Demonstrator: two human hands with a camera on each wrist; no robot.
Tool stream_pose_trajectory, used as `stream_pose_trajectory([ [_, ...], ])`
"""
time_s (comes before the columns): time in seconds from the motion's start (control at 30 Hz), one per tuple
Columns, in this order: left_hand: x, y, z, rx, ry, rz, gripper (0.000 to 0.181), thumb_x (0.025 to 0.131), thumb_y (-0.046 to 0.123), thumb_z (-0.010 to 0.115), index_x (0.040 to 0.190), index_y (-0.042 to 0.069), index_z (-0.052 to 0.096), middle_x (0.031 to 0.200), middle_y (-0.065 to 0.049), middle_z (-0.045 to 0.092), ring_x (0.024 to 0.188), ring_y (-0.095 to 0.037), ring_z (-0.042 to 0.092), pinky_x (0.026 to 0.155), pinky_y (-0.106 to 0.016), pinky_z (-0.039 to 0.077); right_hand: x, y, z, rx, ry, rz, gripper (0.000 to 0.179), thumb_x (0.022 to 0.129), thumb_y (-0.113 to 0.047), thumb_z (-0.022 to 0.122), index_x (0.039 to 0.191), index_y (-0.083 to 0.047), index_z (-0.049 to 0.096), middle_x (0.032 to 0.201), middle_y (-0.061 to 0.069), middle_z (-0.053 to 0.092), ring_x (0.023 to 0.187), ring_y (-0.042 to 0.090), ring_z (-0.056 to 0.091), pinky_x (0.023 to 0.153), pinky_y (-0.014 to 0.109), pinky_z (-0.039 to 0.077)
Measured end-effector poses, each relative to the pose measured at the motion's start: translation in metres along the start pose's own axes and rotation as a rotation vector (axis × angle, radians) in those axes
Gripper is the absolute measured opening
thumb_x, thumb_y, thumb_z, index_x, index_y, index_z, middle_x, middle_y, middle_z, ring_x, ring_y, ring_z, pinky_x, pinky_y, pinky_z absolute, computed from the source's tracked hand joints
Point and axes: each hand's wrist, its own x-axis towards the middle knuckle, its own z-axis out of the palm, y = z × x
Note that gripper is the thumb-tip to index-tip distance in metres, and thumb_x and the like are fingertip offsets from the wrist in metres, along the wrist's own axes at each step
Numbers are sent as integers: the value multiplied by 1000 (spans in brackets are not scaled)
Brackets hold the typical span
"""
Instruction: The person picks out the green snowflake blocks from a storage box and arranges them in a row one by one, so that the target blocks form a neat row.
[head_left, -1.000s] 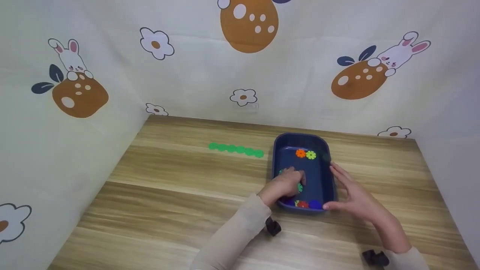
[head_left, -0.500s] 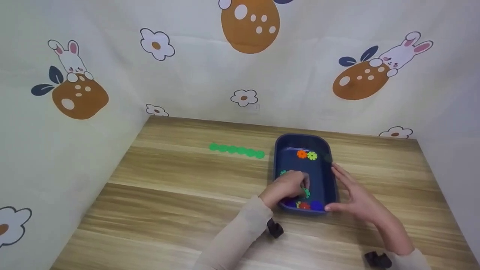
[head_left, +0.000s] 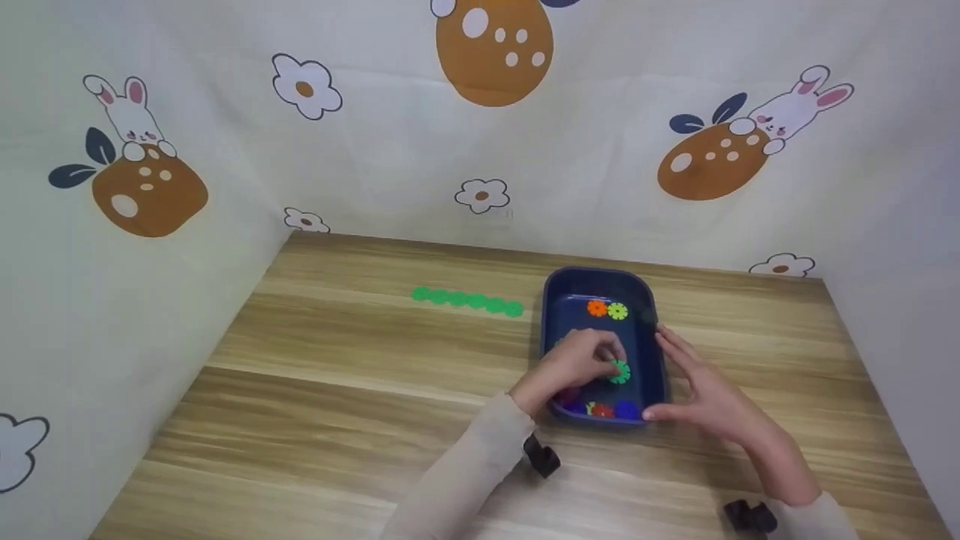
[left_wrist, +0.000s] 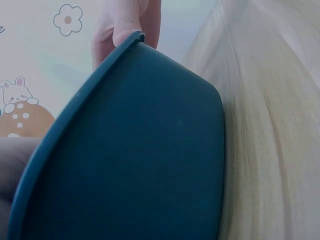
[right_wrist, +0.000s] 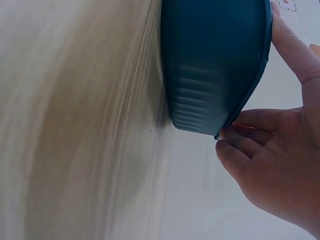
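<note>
In the head view my left hand (head_left: 581, 358) is inside a dark blue plastic bin (head_left: 547, 315), pinching a green snowflake disc (head_left: 619, 372) between thumb and fingertips. The left wrist view has the bin's outer wall (left_wrist: 150, 145) in front, so the disc is hidden there. My right hand (head_left: 709, 394) rests against the bin's near right corner, thumb on the near rim and straight fingers along the right side. From the right wrist, those fingers (right_wrist: 245, 145) touch the rim. An orange disc (head_left: 597, 308) and a yellow-green disc (head_left: 617, 311) lie toward the bin's far end.
A row of joined green discs (head_left: 468, 301) lies on the wooden table (head_left: 337, 420), left of the bin. Red (head_left: 601, 411) and blue (head_left: 625, 409) discs sit at the bin's near end. A printed curtain (head_left: 390, 150) rises behind the table.
My left hand has lifted slightly and turned, bringing the pinched green disc into fuller view toward the bin's middle. My right hand keeps its place on the bin.
</note>
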Motion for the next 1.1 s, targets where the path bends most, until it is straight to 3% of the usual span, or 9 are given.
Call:
stream_pose_trajectory([
  [0.2,2,3,-12,-148,82,118,8,90,15,73,98,14,71,99,0,76,85,-3,66,80,-15,53,8,0,-8,-21,-5,-8,106,76,-40,85,156,-2,26,166,20,16,146,53,22,110,72,27],
  [0.4,-3,4,-31,-246,147,172,13,90,11,73,102,7,70,101,-7,75,90,-8,69,81,-16,55,11,5,-9,-18,-1,-48,107,74,-39,87,154,2,28,164,23,18,146,53,22,111,72,24],
  [0.6,-5,-2,-53,-355,215,161,15,89,7,73,103,4,69,101,-12,73,85,-11,69,75,-19,57,8,6,-7,-10,18,-48,107,74,-36,88,153,4,29,164,24,19,146,54,22,111,72,24],
  [0.73,-7,-11,-68,-382,255,144,16,89,7,73,104,3,69,101,-15,73,84,-12,68,75,-20,57,5,4,-6,-4,20,-40,108,73,-37,88,153,5,29,164,24,20,146,53,21,111,72,24],
  [0.93,-13,-33,-93,-425,342,108,17,91,5,70,107,0,68,103,-16,73,85,-12,67,79,-25,59,2,1,-2,12,10,-33,108,73,-37,88,154,3,27,164,23,18,147,54,19,111,73,23],
  [1.1,-24,-56,-114,-527,387,73,20,92,0,66,111,-6,66,95,-13,71,77,-8,66,77,-28,61,0,-2,0,7,2,-17,109,73,-39,87,155,1,26,165,21,16,146,55,19,110,74,22],
])
